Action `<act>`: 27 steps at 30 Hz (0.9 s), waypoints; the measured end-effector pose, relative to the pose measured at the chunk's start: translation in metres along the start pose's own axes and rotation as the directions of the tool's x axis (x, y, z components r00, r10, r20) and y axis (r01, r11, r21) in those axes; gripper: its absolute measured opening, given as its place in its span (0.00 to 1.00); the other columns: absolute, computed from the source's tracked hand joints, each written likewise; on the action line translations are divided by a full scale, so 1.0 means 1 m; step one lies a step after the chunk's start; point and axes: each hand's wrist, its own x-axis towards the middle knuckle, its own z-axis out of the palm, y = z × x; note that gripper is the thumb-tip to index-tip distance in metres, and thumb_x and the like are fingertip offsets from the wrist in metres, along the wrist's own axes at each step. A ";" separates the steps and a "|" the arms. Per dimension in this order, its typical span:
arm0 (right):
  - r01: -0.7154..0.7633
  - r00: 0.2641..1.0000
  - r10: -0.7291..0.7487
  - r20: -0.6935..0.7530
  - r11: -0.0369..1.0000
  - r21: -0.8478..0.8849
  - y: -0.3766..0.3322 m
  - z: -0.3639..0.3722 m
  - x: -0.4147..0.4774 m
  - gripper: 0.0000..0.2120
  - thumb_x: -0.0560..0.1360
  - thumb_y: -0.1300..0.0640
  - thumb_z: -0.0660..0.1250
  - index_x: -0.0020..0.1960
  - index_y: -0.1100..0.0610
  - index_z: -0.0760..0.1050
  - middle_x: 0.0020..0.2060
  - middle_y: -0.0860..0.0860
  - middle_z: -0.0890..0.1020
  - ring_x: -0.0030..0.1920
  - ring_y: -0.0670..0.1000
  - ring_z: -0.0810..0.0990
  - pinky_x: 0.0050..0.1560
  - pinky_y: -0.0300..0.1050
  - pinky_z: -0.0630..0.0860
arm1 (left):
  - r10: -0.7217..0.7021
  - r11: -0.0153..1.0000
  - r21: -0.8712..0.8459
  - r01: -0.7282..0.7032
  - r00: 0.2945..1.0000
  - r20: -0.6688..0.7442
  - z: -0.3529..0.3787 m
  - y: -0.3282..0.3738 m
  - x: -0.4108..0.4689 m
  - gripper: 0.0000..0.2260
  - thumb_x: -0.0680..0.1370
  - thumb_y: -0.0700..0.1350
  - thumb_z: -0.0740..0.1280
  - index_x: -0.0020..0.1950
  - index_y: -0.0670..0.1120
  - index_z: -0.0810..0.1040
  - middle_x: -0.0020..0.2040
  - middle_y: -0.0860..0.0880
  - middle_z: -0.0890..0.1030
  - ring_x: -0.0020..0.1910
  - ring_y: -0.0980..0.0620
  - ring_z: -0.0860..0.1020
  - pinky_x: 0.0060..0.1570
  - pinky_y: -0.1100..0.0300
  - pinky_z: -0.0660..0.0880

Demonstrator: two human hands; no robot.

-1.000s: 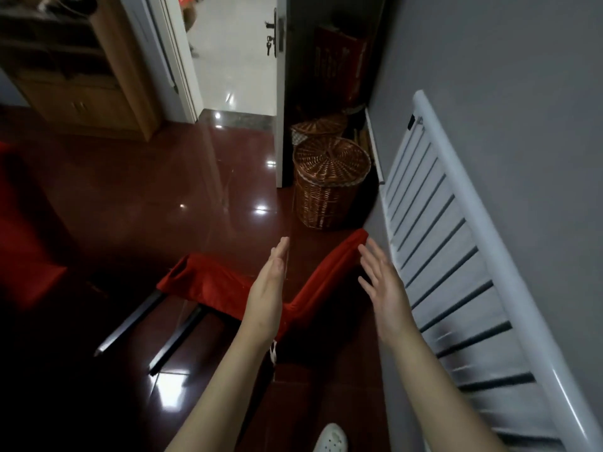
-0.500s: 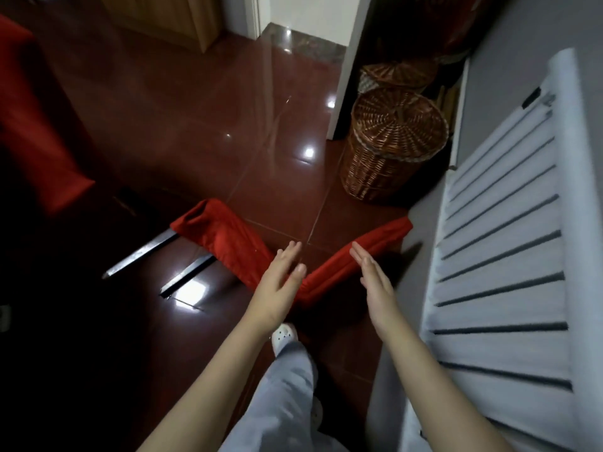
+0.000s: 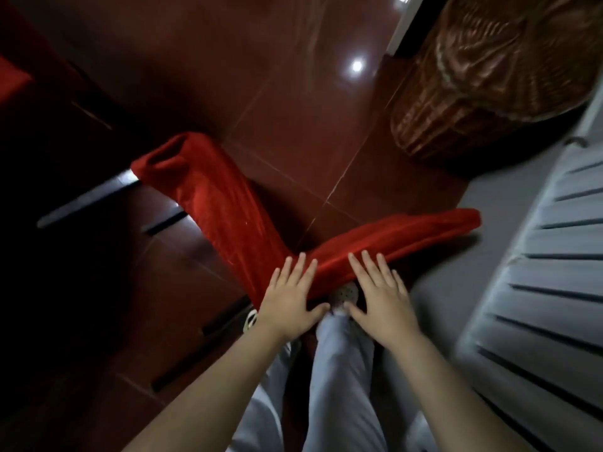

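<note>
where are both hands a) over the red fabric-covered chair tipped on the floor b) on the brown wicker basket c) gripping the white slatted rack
a: the left hand and right hand spread with straight fingers over the red fabric-covered chair, clear of the brown wicker basket.

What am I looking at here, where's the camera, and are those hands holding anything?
There is no machine: a person wears one camera on the head, looking down at their own hands. The left hand and right hand are open, fingers straight, spread over a red-covered chair lying tipped on the dark floor, metal legs pointing left. Nothing is gripped; whether the palms touch the cloth I cannot tell. Below are the person's trousers and a shoe. A basket stands top right; a white slatted frame runs along the right.
</note>
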 end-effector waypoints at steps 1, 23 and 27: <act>0.005 1.000 -0.004 0.017 0.999 -0.053 0.005 0.004 0.012 0.44 0.76 0.42 0.63 0.75 0.41 0.32 0.77 0.45 0.41 0.76 0.49 0.36 0.74 0.50 0.40 | -0.014 0.999 0.032 0.014 1.000 0.007 0.008 -0.003 0.010 0.39 0.77 0.63 0.60 0.79 0.52 0.41 0.79 0.49 0.38 0.77 0.47 0.37 0.73 0.53 0.35; 0.222 0.973 -0.226 0.037 0.896 -0.385 0.101 0.096 0.150 0.47 0.66 0.57 0.74 0.78 0.55 0.51 0.67 0.53 0.72 0.72 0.55 0.65 0.75 0.59 0.47 | -0.213 0.960 0.182 0.215 0.977 -0.032 0.135 0.001 0.148 0.43 0.70 0.65 0.67 0.77 0.48 0.54 0.74 0.48 0.64 0.72 0.43 0.64 0.68 0.43 0.61; 0.232 0.969 -0.245 0.022 0.883 -0.407 0.124 0.079 0.154 0.54 0.59 0.54 0.79 0.78 0.56 0.52 0.69 0.54 0.71 0.71 0.56 0.66 0.73 0.59 0.51 | -0.206 0.970 0.142 0.196 0.976 0.065 0.130 0.039 0.176 0.44 0.69 0.61 0.72 0.77 0.48 0.52 0.71 0.46 0.66 0.67 0.41 0.68 0.64 0.39 0.63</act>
